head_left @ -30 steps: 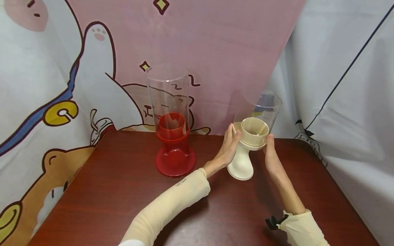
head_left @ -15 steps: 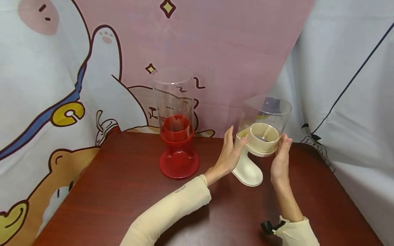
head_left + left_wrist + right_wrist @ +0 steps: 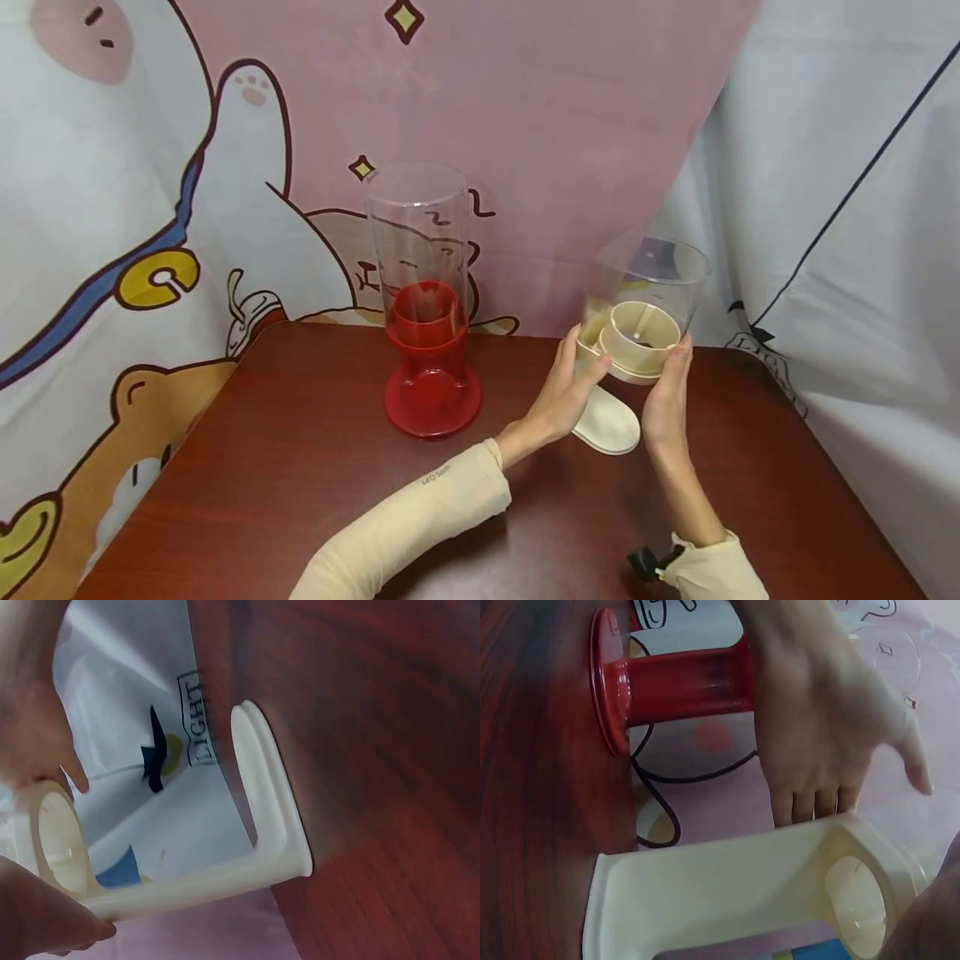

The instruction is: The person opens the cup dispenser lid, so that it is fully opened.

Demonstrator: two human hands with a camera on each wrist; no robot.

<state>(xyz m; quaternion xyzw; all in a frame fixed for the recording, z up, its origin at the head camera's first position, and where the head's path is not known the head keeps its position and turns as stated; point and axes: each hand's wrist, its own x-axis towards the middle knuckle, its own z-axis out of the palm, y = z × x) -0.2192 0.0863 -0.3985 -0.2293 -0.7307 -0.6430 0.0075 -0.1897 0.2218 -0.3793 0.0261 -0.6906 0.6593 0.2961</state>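
Observation:
A cream stand (image 3: 611, 422) with a round cup-like holder (image 3: 642, 337) at its top carries a clear cylinder (image 3: 652, 265). It leans on the right side of the table, its foot at the tabletop. My left hand (image 3: 561, 398) holds the holder's left side, thumb in front and fingers partly hidden behind. On the opposite side, my right hand (image 3: 666, 408) holds it just under the cylinder. The left wrist view shows the L-shaped foot (image 3: 274, 795) side-on. In the right wrist view, the left hand's (image 3: 814, 735) fingertips pass behind the cream post (image 3: 712, 892).
A red stand (image 3: 432, 398) of similar make, with a tall clear cylinder (image 3: 416, 225), stands upright left of my hands. The dark wooden table (image 3: 285, 467) meets a printed cloth backdrop (image 3: 555, 150) behind, with white cloth (image 3: 847, 217) at the right.
The cream stand has tipped and shifted rightwards compared with one second ago. Half a second ago my hands sat looser at its sides; now both have drawn in closer. The red stand stays put.

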